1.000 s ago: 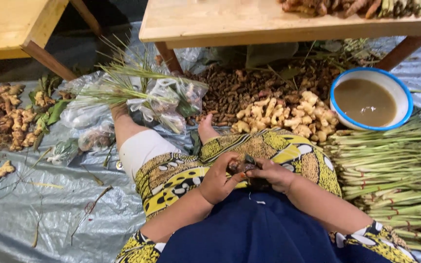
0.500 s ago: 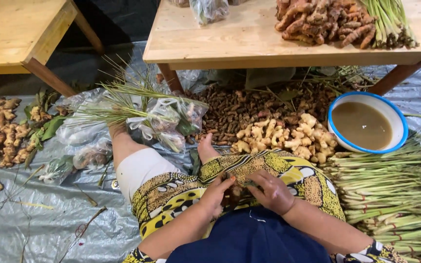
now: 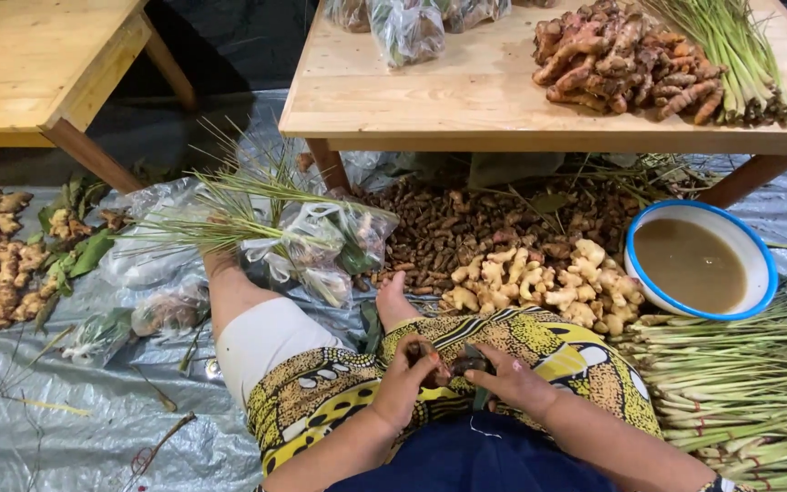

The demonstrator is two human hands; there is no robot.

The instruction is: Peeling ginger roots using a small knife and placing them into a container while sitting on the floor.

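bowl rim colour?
Blue rim on a white bowl, holding murky brown liquid. Only the head view shows it.

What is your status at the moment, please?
Left hand and right hand together over lap, gripping a small dark root. Nothing in the way.

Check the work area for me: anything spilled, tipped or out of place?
Nothing looks spilled. The blue-rimmed bowl sits upright, its brown liquid contained. Loose leaves and stems litter the grey tarp. Both hands, left and right, work a small dark piece over the lap.

Matt bare-wood table (image 3: 430,109), crinkled glossy plastic sheet (image 3: 66,437), smooth enamel bowl (image 3: 762,264)
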